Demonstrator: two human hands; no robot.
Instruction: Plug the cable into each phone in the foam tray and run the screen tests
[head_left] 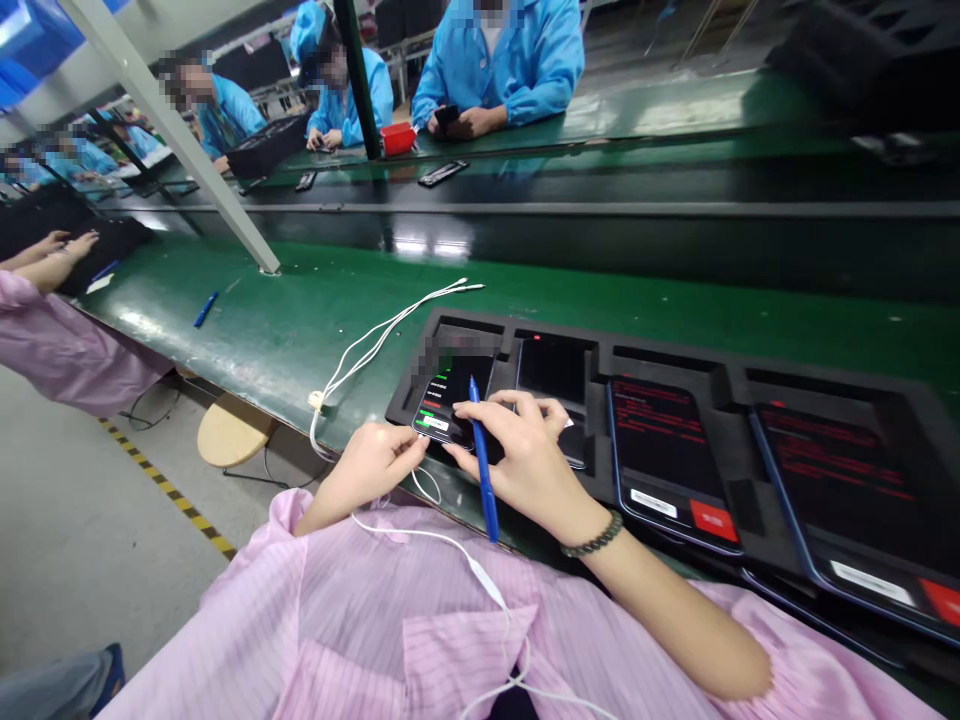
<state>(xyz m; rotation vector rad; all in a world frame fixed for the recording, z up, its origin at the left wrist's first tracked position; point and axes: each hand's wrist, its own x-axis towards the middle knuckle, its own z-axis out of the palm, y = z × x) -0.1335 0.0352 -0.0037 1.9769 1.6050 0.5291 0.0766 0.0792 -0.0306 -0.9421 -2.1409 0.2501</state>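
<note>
A dark foam tray (606, 358) on the green bench holds several phones in its compartments. My right hand (517, 445) holds a blue pen (484, 470) across its fingers, above the leftmost phone (454, 395), whose dark screen shows green, white and red text. At the lower left edge of that phone is my left hand (375, 462), thumb and fingers pressed together; what they pinch, if anything, is too small to tell. To the right lie a second phone (553, 370), a third (652, 440) and a larger one (847, 480) with red text.
White cables (367, 355) lie on the green bench (315, 290) left of the tray. A thin white cord (431, 535) hangs by my lap. Farther left are a blue pen (205, 309), a metal post (180, 140), a stool (234, 430) and another person's hands (71, 247). People in blue sit opposite.
</note>
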